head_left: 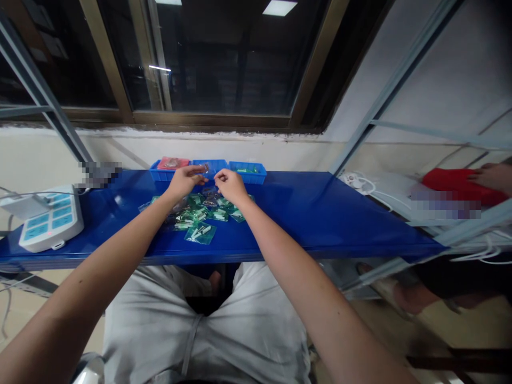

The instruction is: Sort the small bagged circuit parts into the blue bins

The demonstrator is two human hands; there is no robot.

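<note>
Over the back of the blue table, my left hand (pixel 186 180) pinches a small clear plastic bag (pixel 207 169) between thumb and fingers. Close beside it on the right, my right hand (pixel 231 185) has its fingers pressed together; what they hold, if anything, is too small to make out. Beneath both hands lies a loose pile of green-tinted packets (pixel 192 213) with small white pieces inside. One such packet (pixel 201 233) lies nearest the front edge. Behind the hands stand blue bins: the left one holds a red packet (pixel 173 162), the right bin (pixel 259 173) holds green packets.
A white power strip (pixel 54 221) lies on the left of the blue table (pixel 320 224). Metal frame posts rise at both sides, below a window. At the far right, another person's hand (pixel 494 177) touches a red object (pixel 456 184); white cables lie nearby.
</note>
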